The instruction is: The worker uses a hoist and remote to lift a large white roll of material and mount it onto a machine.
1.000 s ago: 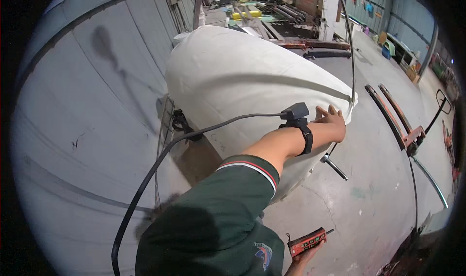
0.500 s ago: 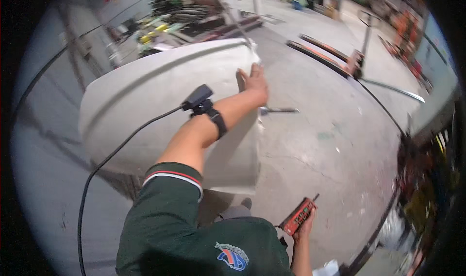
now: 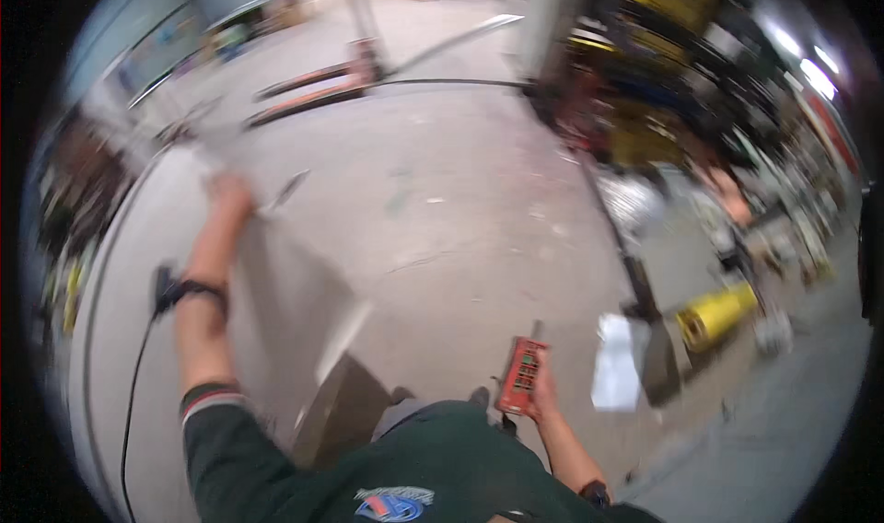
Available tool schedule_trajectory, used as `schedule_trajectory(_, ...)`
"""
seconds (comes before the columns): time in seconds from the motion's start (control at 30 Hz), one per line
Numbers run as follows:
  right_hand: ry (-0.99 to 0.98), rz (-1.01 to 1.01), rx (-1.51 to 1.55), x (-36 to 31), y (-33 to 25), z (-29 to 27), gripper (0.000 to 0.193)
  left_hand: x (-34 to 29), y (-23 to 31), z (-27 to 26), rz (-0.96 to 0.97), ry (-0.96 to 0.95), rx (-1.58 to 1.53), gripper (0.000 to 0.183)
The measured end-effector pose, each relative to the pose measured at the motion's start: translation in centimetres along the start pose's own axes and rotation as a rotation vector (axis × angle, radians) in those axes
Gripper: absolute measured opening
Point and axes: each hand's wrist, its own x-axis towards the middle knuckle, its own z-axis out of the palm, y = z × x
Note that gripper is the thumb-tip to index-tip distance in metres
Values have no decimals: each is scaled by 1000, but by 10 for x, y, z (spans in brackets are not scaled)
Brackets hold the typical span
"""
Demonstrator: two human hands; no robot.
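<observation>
My left hand is at the far edge of a large pale panel; motion blur smears its fingers, so its grip does not show. A black strap with a small dark device and a cable is on my left forearm. Low in front of my body, my right hand is wrapped round a red handheld remote control with rows of buttons and a short antenna. The remote points away from me, over the floor.
An orange pallet truck stands far ahead. A white sheet lies on the floor to the right, beside a dark bar. Further right are a yellow cylinder and clutter. A dark cable crosses the floor ahead.
The view has swung right, so the panel and my left hand appear further left. More of the right-hand clutter shows. My right hand still grips the remote control.
</observation>
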Motion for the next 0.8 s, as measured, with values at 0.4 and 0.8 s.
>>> schedule_trajectory(0.4,214,-226,227,-15,85,-40,48,92,30,-94,99,376,-126,27)
schedule_trajectory(0.8,267,-296,183,-21,84,42,50,95,-6,-126,206,641,-338,61)
